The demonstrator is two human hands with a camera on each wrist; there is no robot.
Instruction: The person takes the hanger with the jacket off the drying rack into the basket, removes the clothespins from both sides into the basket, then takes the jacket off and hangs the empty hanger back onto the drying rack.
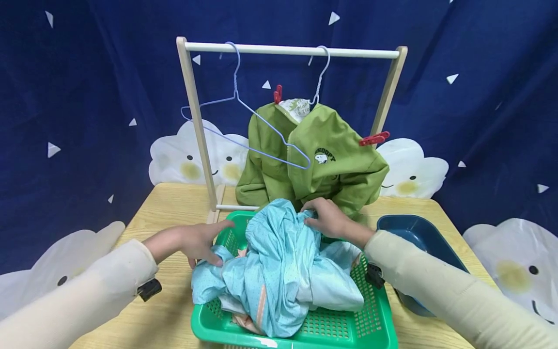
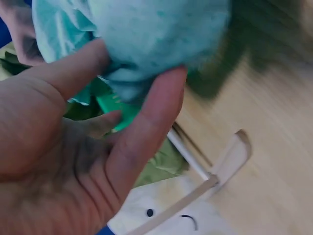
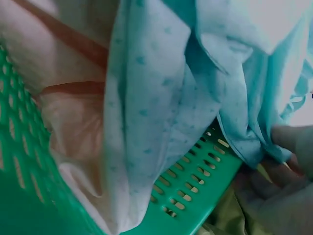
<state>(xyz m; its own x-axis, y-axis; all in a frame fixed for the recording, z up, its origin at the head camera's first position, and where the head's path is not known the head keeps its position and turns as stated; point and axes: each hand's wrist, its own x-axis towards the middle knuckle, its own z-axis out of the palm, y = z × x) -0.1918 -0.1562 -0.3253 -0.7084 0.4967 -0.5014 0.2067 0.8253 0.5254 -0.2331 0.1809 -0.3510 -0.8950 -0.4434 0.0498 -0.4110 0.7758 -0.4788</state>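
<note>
The light blue garment (image 1: pixel 283 271) lies heaped in the green basket (image 1: pixel 385 310) on the desk (image 1: pixel 152 291), spilling over its left rim. The right hand (image 1: pixel 328 218) pinches its far end between thumb and fingers; the left hand (image 1: pixel 200 241) has its fingers spread apart at its left edge. On the far side, a green jacket (image 1: pixel 348 138) and a bare hanger (image 1: pixel 236 89) hang from a rack (image 1: pixel 279 49); a dark blue tub (image 1: pixel 407 225) sits right of the basket

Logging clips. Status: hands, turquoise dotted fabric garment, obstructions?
Right hand pinches garment; left hand beside it, contact unclear. Garment bunched across green perforated plastic basket. Green fabric jacket hangs close behind, possible snag.
</note>
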